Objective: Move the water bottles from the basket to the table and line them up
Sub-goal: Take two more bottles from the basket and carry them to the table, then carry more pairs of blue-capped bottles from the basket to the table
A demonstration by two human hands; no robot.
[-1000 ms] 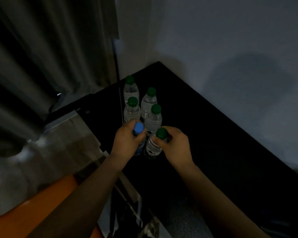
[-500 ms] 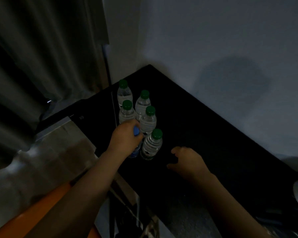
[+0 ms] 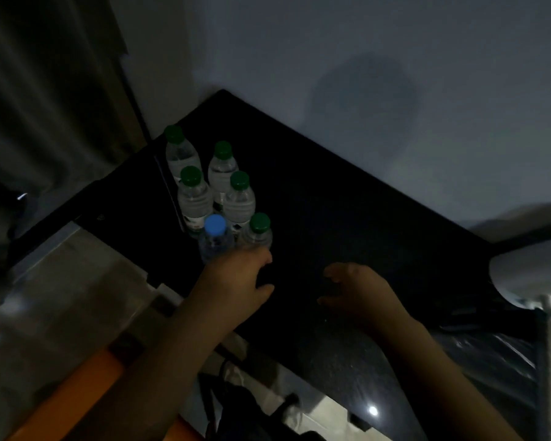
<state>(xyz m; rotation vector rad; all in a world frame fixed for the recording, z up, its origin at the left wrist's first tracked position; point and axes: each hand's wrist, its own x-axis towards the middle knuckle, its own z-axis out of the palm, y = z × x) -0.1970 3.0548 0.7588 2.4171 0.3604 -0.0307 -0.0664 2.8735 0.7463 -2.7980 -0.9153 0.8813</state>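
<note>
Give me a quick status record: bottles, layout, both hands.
count: six, all upright on the table
caps: five green-capped bottles, one blue-capped bottle
layout: two rows of three, close together
blue-capped bottle: nearest in the left row
left hand: holds nothing, fingers loosely curled, just before the nearest bottles
right hand: holds nothing, over the table right of the bottles

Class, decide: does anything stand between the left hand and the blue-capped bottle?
Nothing visible does. The left hand lies just in front of the blue-capped bottle, covering its base; the green-capped bottles stand beside and behind it.
</note>
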